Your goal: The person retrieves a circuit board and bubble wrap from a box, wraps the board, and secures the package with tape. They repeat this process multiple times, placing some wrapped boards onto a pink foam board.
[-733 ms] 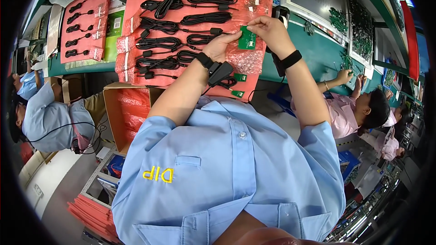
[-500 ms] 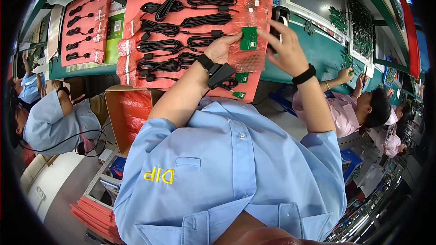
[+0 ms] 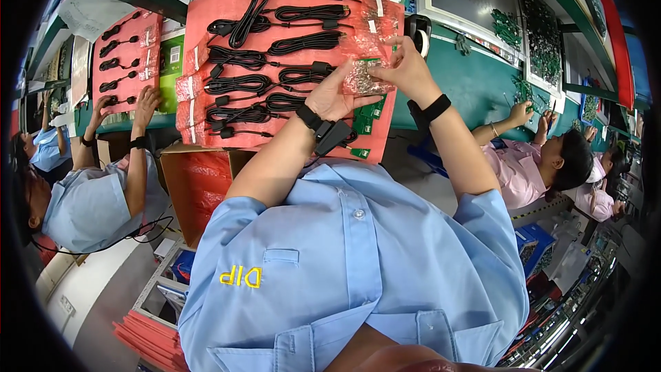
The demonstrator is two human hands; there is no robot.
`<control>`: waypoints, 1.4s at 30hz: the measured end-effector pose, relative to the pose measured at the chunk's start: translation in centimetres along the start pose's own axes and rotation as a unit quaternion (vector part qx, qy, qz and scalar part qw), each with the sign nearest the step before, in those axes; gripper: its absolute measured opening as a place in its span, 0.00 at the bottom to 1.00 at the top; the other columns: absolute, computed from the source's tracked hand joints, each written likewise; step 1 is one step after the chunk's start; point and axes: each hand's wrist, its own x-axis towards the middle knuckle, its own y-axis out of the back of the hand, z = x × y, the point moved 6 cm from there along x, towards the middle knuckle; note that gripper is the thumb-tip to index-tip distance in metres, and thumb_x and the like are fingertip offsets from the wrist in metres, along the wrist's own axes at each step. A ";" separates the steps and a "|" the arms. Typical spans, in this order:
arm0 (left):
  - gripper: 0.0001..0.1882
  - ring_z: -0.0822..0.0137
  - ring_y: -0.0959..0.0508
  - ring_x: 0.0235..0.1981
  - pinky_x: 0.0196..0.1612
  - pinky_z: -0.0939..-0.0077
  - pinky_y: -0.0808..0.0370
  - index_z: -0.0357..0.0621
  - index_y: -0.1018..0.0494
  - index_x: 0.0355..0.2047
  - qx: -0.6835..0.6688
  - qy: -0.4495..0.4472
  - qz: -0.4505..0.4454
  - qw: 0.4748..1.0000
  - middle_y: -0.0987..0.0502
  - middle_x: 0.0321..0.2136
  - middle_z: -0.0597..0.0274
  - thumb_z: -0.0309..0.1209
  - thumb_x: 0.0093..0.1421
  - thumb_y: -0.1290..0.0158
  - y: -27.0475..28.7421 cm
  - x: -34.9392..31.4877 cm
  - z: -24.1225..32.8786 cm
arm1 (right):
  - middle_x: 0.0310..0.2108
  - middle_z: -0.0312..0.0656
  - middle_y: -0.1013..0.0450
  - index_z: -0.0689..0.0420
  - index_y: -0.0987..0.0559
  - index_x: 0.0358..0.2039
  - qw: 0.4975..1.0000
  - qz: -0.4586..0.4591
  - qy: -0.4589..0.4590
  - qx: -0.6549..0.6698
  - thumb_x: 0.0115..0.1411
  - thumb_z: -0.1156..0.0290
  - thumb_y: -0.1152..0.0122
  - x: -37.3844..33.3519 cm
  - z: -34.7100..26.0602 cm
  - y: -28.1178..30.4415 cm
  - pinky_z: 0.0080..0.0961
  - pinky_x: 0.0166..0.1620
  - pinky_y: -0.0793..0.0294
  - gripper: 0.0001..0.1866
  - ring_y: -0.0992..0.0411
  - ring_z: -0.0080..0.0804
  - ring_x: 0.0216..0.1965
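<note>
Over the right part of a pink foam sheet [image 3: 200, 21], both my hands hold a small green circuit board partly covered by clear bubble wrap [image 3: 359, 79]. My left hand [image 3: 330, 100] supports it from the left, thumb at its edge and fingers stretching beneath. At the upper right edge, my right hand [image 3: 412, 72] has its thumb and fingers closed on it. Several coiled black cables [image 3: 237, 85] lie in rows beside my left hand, some ends wrapped in pinkish bubble wrap [image 3: 189, 88]. More green circuit boards [image 3: 367, 118] lie just below my hands.
An open cardboard box [image 3: 180, 196] with red bags stands below the sheet. At left, a co-worker's hands [image 3: 144, 105] touch another pink sheet [image 3: 141, 24] of cables. Trays of green parts [image 3: 549, 48] lie on the green bench [image 3: 447, 83], where another person works at right.
The green board, bare in my left fingers before, is now largely behind bubble wrap. My right hand has moved in and closed on it. The co-worker at left has reached onto their sheet.
</note>
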 end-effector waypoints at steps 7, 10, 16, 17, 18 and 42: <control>0.18 0.55 0.25 0.47 0.49 0.58 0.25 0.34 0.38 0.53 0.089 0.013 0.041 0.995 0.28 0.47 0.48 0.28 0.64 0.58 2.9 0.4 -0.4 | 0.36 0.41 0.24 0.60 0.21 0.34 0.961 -0.115 0.047 0.249 0.47 0.76 0.36 1.7 1.3 -2.3 0.19 0.42 0.27 0.11 0.26 0.27 0.38; 0.18 0.54 0.25 0.47 0.49 0.56 0.25 0.34 0.37 0.52 0.122 0.000 0.035 0.992 0.28 0.47 0.48 0.31 0.65 0.59 2.6 0.5 0.0 | 0.38 0.41 0.24 0.59 0.21 0.36 0.959 -0.149 0.176 0.167 0.47 0.81 0.39 0.3 -0.8 -1.1 0.22 0.44 0.26 0.13 0.26 0.30 0.40; 0.20 0.54 0.26 0.47 0.52 0.57 0.27 0.35 0.38 0.53 0.074 0.043 0.005 0.996 0.29 0.48 0.48 0.35 0.65 0.61 0.9 0.2 1.0 | 0.42 0.40 0.25 0.55 0.20 0.36 0.925 -0.080 0.372 -0.018 0.44 0.84 0.41 -2.4 -3.5 1.1 0.29 0.47 0.27 0.17 0.27 0.38 0.44; 0.21 0.53 0.25 0.47 0.51 0.58 0.27 0.35 0.38 0.53 0.054 0.047 0.013 0.997 0.29 0.47 0.48 0.37 0.66 0.63 0.2 0.2 1.3 | 0.42 0.40 0.25 0.55 0.20 0.36 0.927 -0.074 0.369 -0.017 0.44 0.84 0.41 -2.5 -3.3 1.2 0.29 0.47 0.27 0.17 0.27 0.38 0.44; 0.22 0.53 0.25 0.46 0.50 0.58 0.26 0.34 0.38 0.53 0.033 0.051 0.021 0.998 0.28 0.47 0.47 0.39 0.67 0.64 -0.2 0.1 1.5 | 0.42 0.40 0.25 0.55 0.20 0.36 0.923 -0.066 0.379 -0.026 0.44 0.84 0.41 -2.5 -3.3 1.2 0.29 0.47 0.27 0.16 0.27 0.38 0.44; 0.12 0.63 0.23 0.43 0.48 0.69 0.23 0.36 0.31 0.45 0.112 0.036 0.090 0.989 0.25 0.42 0.56 0.28 0.62 0.53 3.6 1.1 3.8 | 0.46 0.38 0.28 0.57 0.22 0.39 0.870 0.093 -0.266 0.405 0.55 0.55 0.41 2.2 17.8 -1.7 0.32 0.57 0.44 0.19 0.41 0.26 0.58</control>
